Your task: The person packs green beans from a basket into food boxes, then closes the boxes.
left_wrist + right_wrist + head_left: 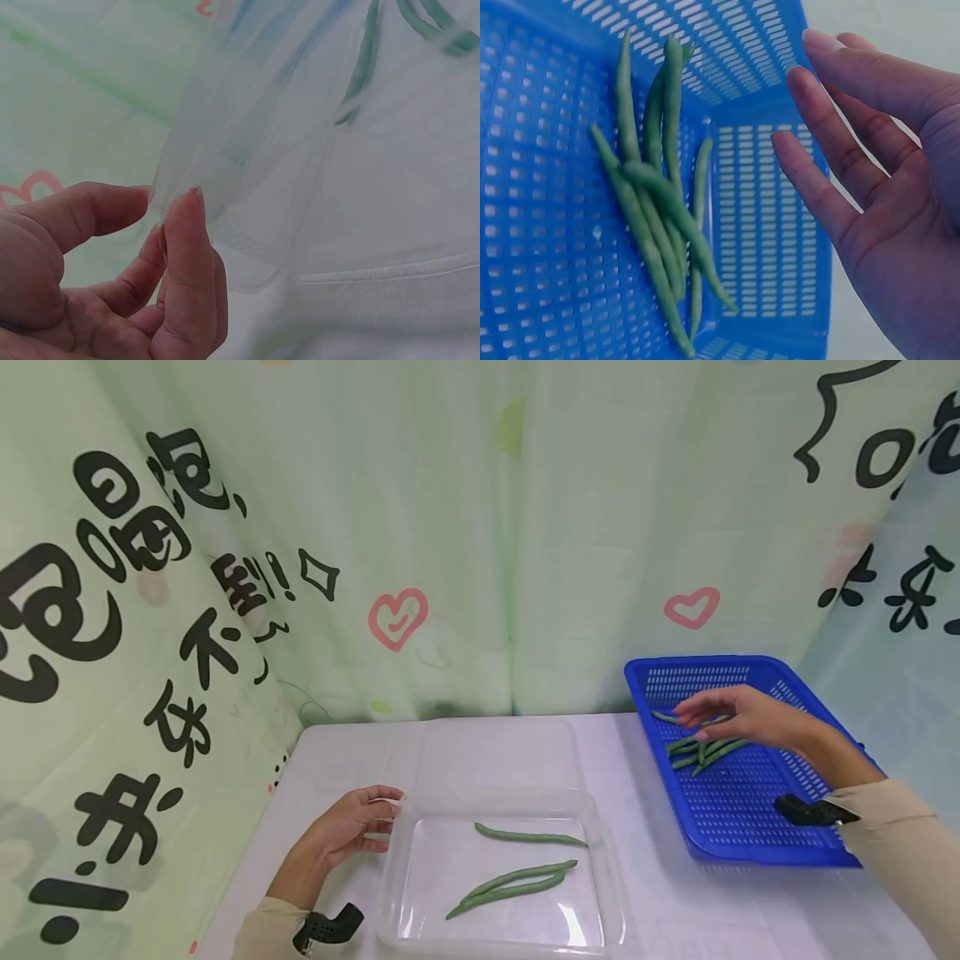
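A clear plastic box (611, 893) stands at the front middle of the table with three green beans (530, 837) lying in it, two of them side by side. My left hand (354, 825) pinches the box's left rim near the far corner, thumb and fingertips at the thin edge in the left wrist view. Over the blue basket (750, 853) at the right hovers my right hand (750, 717), fingers extended and apart with nothing between them. Several green beans (660, 217) lie crossed in a loose pile on the basket floor, partly hidden by this hand in the head view.
A white cloth covers the table (450, 752). Pale green curtains (585, 527) with black lettering and pink hearts hang right behind it and along the sides. The basket has raised, slotted walls.
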Demonstrator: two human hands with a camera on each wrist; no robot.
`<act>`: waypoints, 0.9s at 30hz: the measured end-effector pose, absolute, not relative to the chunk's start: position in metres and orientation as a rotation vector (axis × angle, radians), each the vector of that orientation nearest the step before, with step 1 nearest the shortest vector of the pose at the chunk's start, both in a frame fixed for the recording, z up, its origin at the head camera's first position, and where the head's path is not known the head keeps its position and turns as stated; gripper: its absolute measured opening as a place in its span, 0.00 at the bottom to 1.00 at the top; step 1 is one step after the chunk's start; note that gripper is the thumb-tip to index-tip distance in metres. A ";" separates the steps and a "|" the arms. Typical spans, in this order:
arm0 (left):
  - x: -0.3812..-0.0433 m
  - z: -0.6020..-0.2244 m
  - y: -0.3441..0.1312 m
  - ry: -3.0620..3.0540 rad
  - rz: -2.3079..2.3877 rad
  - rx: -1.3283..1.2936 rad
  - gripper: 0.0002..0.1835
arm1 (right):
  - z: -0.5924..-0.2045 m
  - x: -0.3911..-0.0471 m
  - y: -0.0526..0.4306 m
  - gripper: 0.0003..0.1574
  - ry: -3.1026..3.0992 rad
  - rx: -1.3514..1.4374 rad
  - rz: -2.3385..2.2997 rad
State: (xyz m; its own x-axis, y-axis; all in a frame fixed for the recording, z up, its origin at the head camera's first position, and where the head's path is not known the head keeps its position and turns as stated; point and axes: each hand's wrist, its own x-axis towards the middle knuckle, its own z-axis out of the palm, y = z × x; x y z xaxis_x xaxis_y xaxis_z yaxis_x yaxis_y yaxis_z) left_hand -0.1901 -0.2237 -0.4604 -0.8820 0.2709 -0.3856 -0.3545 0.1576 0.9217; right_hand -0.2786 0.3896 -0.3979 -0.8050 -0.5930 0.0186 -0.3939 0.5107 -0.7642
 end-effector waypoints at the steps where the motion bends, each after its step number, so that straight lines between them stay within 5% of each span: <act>1: -0.190 -0.461 -0.224 1.976 1.773 -0.080 0.25 | -0.399 -0.280 0.391 0.25 2.515 -0.824 -1.176; 16: -0.192 -0.465 -0.225 2.005 1.771 -0.079 0.25 | -0.421 -0.291 0.415 0.33 2.477 -0.515 -1.134; 27: -0.192 -0.465 -0.225 2.004 1.772 -0.076 0.25 | -0.440 -0.293 0.431 0.24 2.491 -0.466 -1.075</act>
